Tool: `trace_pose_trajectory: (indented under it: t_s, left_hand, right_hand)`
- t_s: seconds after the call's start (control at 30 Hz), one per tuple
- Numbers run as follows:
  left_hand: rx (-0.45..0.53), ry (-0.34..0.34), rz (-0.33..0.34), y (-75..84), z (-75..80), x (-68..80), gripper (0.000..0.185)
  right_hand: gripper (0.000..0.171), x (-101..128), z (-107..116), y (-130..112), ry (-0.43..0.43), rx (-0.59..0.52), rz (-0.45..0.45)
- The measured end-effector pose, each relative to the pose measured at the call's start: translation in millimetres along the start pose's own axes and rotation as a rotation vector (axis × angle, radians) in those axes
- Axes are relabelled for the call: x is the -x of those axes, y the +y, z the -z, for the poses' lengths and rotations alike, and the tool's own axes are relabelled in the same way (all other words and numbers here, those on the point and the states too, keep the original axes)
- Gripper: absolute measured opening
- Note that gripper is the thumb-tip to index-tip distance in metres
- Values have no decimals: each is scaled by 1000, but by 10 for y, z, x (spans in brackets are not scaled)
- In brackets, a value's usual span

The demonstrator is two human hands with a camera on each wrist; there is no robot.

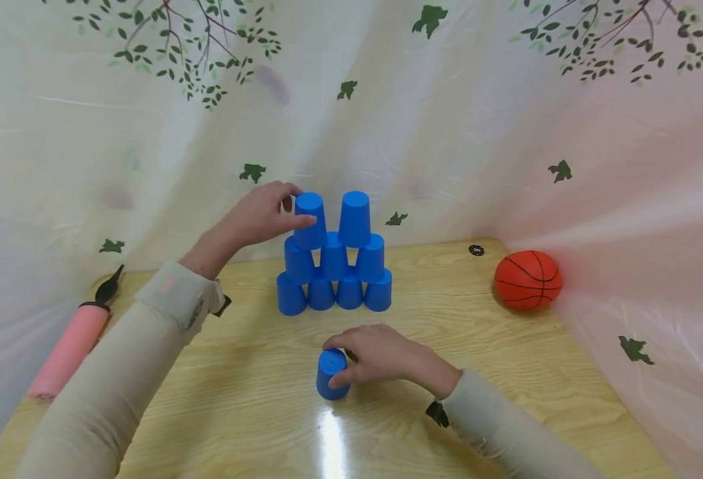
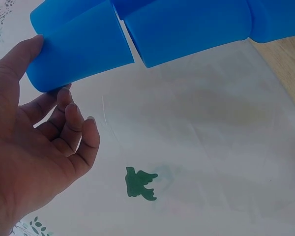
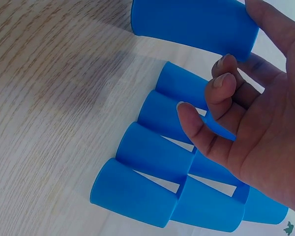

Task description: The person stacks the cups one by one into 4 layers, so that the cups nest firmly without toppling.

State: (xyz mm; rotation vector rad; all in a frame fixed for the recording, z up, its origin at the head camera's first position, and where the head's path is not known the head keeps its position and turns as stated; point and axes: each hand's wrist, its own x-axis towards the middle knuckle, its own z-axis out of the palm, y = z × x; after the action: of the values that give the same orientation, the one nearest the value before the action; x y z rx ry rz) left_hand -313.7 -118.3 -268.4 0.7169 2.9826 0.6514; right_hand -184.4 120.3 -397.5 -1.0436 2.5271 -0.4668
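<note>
Upside-down blue cups (image 1: 321,294) stand stacked as a pyramid, with two cups side by side in the third tier. My left hand (image 1: 265,214) pinches the left top-tier cup (image 1: 310,231) near its upper end, thumb in front and fingers behind. In the left wrist view that cup (image 2: 83,46) lies close against the row below. Nearer to me, my right hand (image 1: 381,356) pinches a single upside-down cup (image 1: 330,376) between thumb and fingers. The right wrist view shows this cup (image 3: 194,24) apart from the pyramid, the other fingers loosely curled.
A red basketball-patterned ball (image 1: 528,280) sits at the right edge of the wooden table (image 1: 447,319), near a black round chip (image 1: 476,250). On the left lies a pink hand pump (image 1: 71,349) with a black nozzle. A pale leaf-printed curtain (image 1: 339,133) hangs close behind the pyramid.
</note>
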Motion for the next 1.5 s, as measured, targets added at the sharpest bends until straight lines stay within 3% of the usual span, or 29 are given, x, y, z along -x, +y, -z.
trace_pose_trajectory:
  t_s: [1.2, 1.5]
  left_hand:
    - [18, -9, 8, -27, -46, -57, 65]
    - [76, -18, 17, -101, -82, -59, 72]
  right_hand:
    - [57, -16, -11, 16, -9, 6, -13]
    - [56, -17, -11, 10, -6, 10, -11]
